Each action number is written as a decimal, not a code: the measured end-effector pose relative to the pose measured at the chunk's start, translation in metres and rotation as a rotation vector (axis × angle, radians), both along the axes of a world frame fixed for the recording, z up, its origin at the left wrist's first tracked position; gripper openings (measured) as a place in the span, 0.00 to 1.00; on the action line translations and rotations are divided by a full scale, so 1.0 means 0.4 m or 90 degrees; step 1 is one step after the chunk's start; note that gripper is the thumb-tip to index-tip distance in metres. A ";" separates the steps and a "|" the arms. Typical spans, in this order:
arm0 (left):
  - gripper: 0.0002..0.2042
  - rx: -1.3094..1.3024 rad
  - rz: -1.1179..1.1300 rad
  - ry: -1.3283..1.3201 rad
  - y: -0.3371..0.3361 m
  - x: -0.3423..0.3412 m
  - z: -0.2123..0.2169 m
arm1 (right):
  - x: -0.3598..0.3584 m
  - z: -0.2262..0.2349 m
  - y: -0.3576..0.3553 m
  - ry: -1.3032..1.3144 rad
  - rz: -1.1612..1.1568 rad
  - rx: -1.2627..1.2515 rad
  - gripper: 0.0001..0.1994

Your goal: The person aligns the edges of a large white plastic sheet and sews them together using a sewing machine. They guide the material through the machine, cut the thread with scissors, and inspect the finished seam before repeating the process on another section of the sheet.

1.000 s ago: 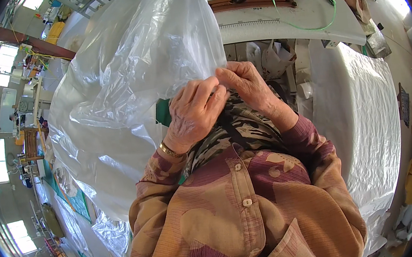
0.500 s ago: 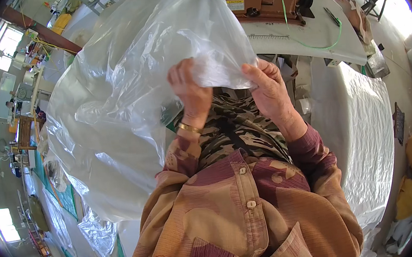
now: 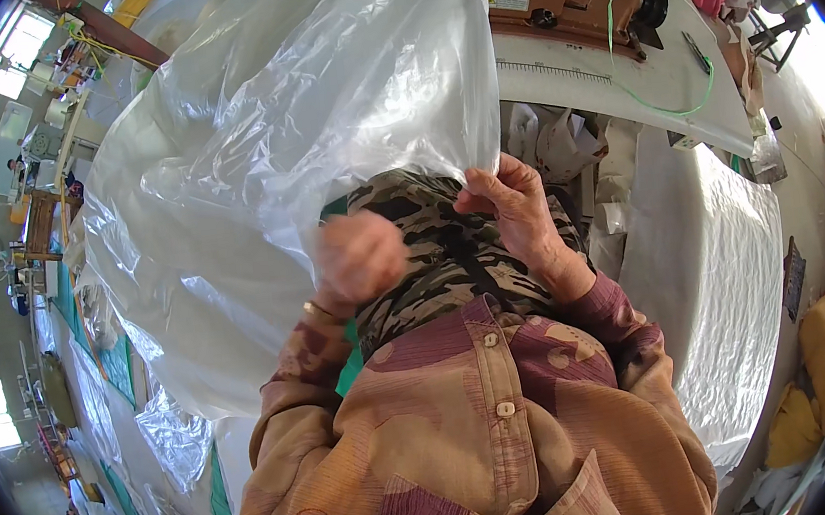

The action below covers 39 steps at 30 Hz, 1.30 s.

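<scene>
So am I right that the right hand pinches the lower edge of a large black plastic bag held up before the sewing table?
Not quite: the plastic bag is clear and see-through, not black, as the head view shows. The right hand does pinch its lower edge, in front of the sewing table.

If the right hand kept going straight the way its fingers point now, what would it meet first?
The right hand points up and away, pinching the edge of the clear plastic bag. It would push further into that bag first. Beyond it lies the white sewing table, though depth is unclear.
</scene>
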<state>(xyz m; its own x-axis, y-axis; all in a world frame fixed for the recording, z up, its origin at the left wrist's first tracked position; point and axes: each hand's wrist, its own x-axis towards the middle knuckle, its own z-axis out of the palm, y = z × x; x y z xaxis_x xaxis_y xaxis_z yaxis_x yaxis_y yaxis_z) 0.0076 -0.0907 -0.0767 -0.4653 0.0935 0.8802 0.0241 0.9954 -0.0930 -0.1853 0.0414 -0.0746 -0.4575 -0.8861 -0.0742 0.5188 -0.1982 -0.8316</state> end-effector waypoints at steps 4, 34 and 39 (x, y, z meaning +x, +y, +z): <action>0.15 0.607 -0.222 -0.353 0.108 -0.098 -0.072 | -0.007 0.009 0.016 -0.009 0.030 0.009 0.11; 0.25 1.327 -0.348 0.096 0.115 -0.270 0.005 | -0.047 0.115 0.050 1.173 0.058 0.211 0.08; 0.21 1.365 -0.321 0.077 0.111 -0.263 -0.015 | -0.099 0.104 0.033 0.864 -0.006 0.294 0.14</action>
